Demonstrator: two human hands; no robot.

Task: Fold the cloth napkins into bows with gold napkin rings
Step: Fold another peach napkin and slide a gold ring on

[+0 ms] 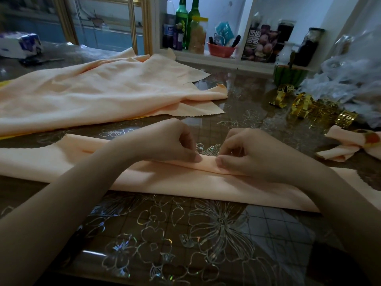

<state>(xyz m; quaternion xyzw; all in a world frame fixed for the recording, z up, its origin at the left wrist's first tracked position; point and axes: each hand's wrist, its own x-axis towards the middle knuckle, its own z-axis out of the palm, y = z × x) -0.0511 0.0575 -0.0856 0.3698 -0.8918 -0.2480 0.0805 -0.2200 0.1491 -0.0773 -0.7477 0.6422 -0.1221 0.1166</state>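
Both hands meet at the middle of a long peach napkin folded into a band across the surface. The left hand curls its fingers and pinches the band's upper folded edge; the right hand does likewise just beside it — thumbs nearly touching, a small ridge of cloth raised between them. Beyond the left hand lies a loose pile of unfolded peach napkins. To the right sit several gold napkin rings near crumpled clear plastic, and a finished bow — already ringed — lies at the right edge. Bottles and jars stand on a shelf behind.
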